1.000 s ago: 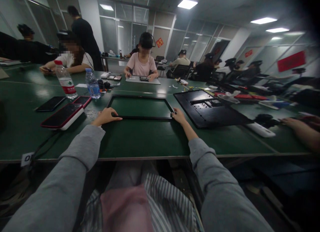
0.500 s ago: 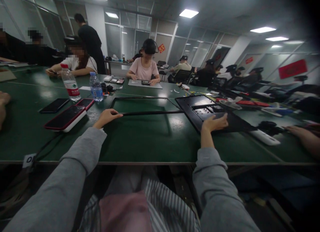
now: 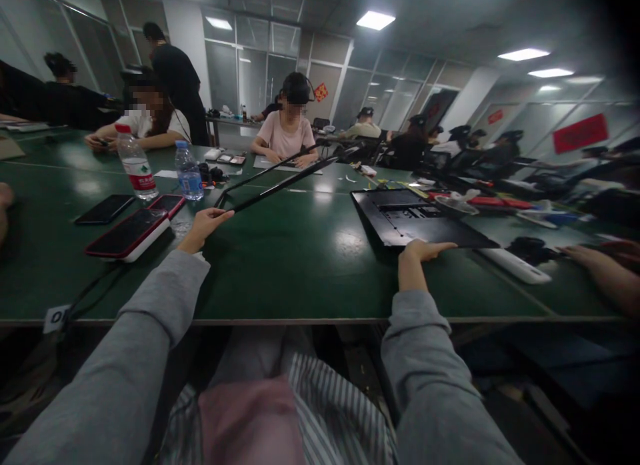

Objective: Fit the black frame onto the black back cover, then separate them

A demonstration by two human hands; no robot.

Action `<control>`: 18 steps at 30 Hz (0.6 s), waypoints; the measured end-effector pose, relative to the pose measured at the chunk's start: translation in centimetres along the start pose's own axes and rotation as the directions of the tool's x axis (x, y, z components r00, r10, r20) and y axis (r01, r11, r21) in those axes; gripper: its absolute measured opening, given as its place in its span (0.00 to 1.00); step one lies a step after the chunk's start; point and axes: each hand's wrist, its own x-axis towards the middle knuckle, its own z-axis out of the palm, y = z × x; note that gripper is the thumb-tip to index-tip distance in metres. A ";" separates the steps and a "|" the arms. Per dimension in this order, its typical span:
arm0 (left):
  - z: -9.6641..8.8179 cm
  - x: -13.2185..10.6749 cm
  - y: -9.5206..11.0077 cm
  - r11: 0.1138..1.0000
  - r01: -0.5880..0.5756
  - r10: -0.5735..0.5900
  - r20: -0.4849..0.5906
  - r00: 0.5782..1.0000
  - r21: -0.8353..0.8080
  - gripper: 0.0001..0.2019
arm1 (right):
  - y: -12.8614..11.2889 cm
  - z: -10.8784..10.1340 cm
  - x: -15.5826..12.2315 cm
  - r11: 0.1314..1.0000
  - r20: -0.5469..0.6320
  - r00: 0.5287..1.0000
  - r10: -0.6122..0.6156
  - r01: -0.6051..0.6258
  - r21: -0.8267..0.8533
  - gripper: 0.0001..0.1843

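My left hand (image 3: 206,226) pinches the near left corner of a thin black rectangular frame (image 3: 280,187), like a screen bezel. Its far end is raised, so the frame slants up to the right above the green table. At the near edge of a flat black laptop casing panel (image 3: 435,230), my right hand (image 3: 424,251) grips with the fingers along and partly behind that edge. Cutouts and small fittings show on the panel's upper face. Part of the right fingers is hidden, and whether the panel is fully off the table I cannot tell.
Left of the frame are a red-capped bottle (image 3: 136,166), a blue-capped bottle (image 3: 189,178), a red-edged phone (image 3: 131,233) on a white block, and a dark phone (image 3: 105,209). A white bar (image 3: 517,266) and another person's hand (image 3: 600,261) are at right. Opposite sits a person (image 3: 287,128).
The frame's right end has swung up off the panel and table, with my left hand still holding its corner. My right hand has shifted from over the panel to its near edge.
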 end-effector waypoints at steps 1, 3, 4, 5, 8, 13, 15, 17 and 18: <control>0.0 0.0 0.0 1.000 0.012 -0.012 -0.008 1.000 -0.022 0.31 | -0.1 0.1 -0.2 1.000 0.005 1.000 -0.011 0.011 0.004 0.50; 0.0 0.0 0.2 0.998 0.022 -0.024 -0.033 0.999 -0.053 0.31 | -0.1 0.4 -0.5 0.997 0.050 0.996 -0.077 0.078 -0.007 0.48; 0.0 0.0 0.2 0.998 0.020 -0.023 -0.045 0.999 -0.064 0.31 | 0.0 0.6 -0.6 0.992 0.086 0.989 -0.124 0.125 -0.010 0.47; 0.0 -0.1 0.3 0.997 0.016 -0.020 -0.055 0.998 -0.074 0.31 | 0.1 0.7 -0.6 0.986 0.120 0.979 -0.163 0.165 -0.006 0.47; 0.0 0.0 0.4 0.996 0.001 -0.008 -0.071 0.997 -0.094 0.30 | 0.2 1.3 -0.6 0.986 0.152 0.974 -0.168 0.165 0.033 0.51; -0.2 0.0 0.4 0.992 -0.018 0.010 -0.069 0.998 -0.127 0.29 | -0.2 2.8 -1.1 0.972 0.350 0.918 -0.188 0.124 0.198 0.58; -0.3 0.0 0.3 0.990 -0.025 0.017 -0.059 0.998 -0.136 0.29 | -0.6 3.3 -1.9 0.960 0.476 0.851 -0.222 0.105 0.260 0.59; -0.3 0.0 0.3 0.991 -0.036 0.029 -0.052 0.998 -0.132 0.28 | -0.9 3.6 -2.9 0.959 0.577 0.785 -0.226 0.073 0.275 0.60; -0.3 0.0 0.3 0.992 -0.044 0.038 -0.052 0.998 -0.120 0.28 | -1.0 3.7 -3.3 0.962 0.626 0.747 -0.224 0.067 0.264 0.59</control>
